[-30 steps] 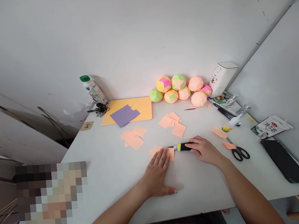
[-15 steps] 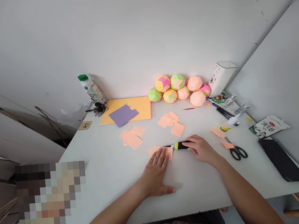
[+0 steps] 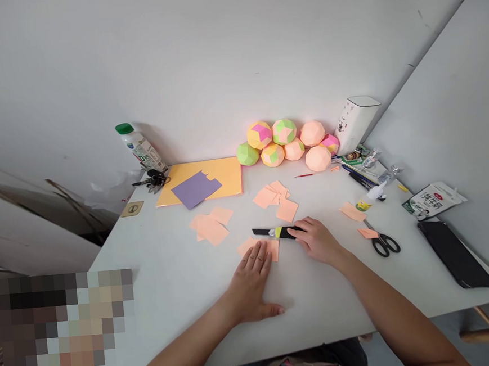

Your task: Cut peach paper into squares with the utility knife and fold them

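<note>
My left hand (image 3: 252, 284) lies flat, fingers stretched out, pressing down an orange paper square (image 3: 271, 251) on the white table (image 3: 171, 279). My right hand (image 3: 316, 239) is closed round the handle of a black and yellow utility knife (image 3: 274, 232). The knife lies along the far edge of that square, its tip pointing left. More loose orange squares (image 3: 277, 197) lie just beyond the knife, and another small pile (image 3: 209, 225) sits to the left.
Coloured paper balls (image 3: 286, 143) line the wall beside a white box (image 3: 356, 123). Orange and purple sheets (image 3: 202, 183), keys and a bottle (image 3: 138, 146) stand at back left. Scissors (image 3: 382, 242), a glue tube, a black phone (image 3: 455, 254) and a packet lie right.
The knife has slid left along the far edge of the held square, with my right hand following it. My left hand has stayed flat on the paper. The view has drifted slightly.
</note>
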`<control>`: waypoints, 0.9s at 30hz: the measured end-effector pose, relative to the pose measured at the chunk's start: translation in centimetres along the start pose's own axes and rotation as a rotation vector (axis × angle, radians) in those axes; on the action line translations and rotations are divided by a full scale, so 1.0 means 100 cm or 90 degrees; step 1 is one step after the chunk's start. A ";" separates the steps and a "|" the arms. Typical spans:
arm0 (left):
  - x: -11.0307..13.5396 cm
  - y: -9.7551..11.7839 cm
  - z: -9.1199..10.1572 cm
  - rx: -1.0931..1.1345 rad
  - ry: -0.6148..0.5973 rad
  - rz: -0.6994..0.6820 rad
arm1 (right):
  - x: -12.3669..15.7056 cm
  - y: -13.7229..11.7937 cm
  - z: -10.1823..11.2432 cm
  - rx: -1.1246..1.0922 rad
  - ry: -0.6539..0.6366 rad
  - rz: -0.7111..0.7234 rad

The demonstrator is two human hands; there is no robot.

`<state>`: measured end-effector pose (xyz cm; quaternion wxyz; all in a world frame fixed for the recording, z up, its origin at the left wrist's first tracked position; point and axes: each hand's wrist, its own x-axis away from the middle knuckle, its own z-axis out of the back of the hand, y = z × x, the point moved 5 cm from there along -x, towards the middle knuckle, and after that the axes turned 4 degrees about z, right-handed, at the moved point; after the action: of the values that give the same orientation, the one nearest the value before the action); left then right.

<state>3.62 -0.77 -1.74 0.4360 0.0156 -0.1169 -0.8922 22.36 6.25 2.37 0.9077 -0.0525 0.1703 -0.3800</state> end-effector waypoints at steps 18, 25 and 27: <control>-0.009 -0.049 0.031 -0.093 0.265 0.188 | 0.011 0.010 -0.004 0.014 0.150 -0.044; -0.006 -0.098 0.033 -0.181 0.342 0.395 | 0.016 0.018 0.011 0.010 0.181 -0.110; -0.005 -0.101 0.036 -0.190 0.373 0.404 | 0.019 0.027 0.022 0.040 0.176 -0.168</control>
<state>-4.38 6.28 -0.48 0.6998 0.1679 0.1427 -0.6796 26.15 6.70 3.28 0.8192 0.0068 0.2731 -0.5043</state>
